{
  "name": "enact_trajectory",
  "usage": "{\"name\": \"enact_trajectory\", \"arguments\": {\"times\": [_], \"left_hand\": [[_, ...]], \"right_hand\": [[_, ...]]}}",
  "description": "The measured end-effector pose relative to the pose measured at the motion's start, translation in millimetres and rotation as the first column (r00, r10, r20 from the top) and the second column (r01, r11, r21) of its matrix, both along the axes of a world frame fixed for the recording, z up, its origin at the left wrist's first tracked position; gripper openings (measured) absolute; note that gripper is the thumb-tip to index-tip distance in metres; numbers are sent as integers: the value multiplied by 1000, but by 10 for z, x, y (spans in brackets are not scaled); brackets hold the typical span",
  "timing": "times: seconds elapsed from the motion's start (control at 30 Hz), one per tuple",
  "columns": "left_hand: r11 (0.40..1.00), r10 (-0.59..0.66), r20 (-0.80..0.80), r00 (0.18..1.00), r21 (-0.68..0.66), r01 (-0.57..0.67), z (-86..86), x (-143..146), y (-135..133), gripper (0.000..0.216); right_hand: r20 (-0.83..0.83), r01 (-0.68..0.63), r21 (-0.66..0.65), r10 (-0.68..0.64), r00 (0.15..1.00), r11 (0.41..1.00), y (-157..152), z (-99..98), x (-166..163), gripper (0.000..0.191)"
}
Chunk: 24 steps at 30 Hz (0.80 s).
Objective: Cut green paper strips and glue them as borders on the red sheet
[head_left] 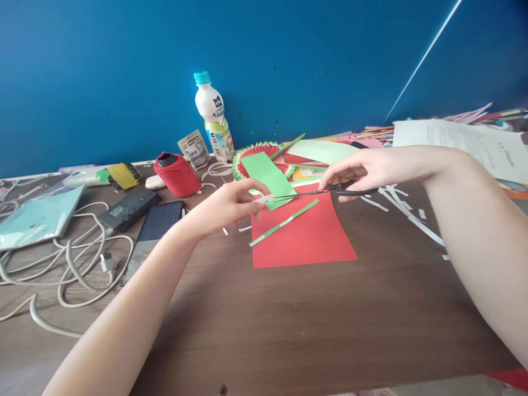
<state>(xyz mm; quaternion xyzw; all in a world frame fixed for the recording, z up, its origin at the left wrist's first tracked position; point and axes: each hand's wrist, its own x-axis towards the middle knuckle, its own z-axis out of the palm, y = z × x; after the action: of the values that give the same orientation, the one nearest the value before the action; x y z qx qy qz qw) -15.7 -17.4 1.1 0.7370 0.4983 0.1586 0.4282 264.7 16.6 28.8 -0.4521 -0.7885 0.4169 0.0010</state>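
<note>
My left hand (235, 204) pinches a small pale strip (264, 198) between thumb and fingers. My right hand (358, 170) is closed round the black handles of a pair of scissors (315, 192), whose blades point left toward the strip. Whether the blades touch it I cannot tell. Beneath both hands lies a red paper sheet (305, 236). A narrow green strip (284, 223) with a whitish band rests slanted across that sheet. Behind the left fingers is a light green paper piece (264, 173), partly over a pleated red and green paper fan (251, 151).
A white bottle (209, 102) with a teal cap stands against the blue wall. Leftward are a red roll (177, 175), a phone (159, 220), a black box (131, 209) and a tangled white cable (68, 258). White paper scraps (412, 217) lie at right, below printed sheets (462, 148).
</note>
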Motion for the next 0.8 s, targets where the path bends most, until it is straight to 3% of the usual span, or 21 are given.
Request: {"name": "enact_trajectory", "arguments": {"times": [0.53,0.8], "left_hand": [[998,-3,-55,998,57,6,-5,-18,0,42],[997,-64,-29,998,43,65,11,4,-12,37]], "right_hand": [[-30,-67,11,67,997,998,110,-116,21,38],[-9,-51,59,52,999,997,91,-103,-8,34]]}}
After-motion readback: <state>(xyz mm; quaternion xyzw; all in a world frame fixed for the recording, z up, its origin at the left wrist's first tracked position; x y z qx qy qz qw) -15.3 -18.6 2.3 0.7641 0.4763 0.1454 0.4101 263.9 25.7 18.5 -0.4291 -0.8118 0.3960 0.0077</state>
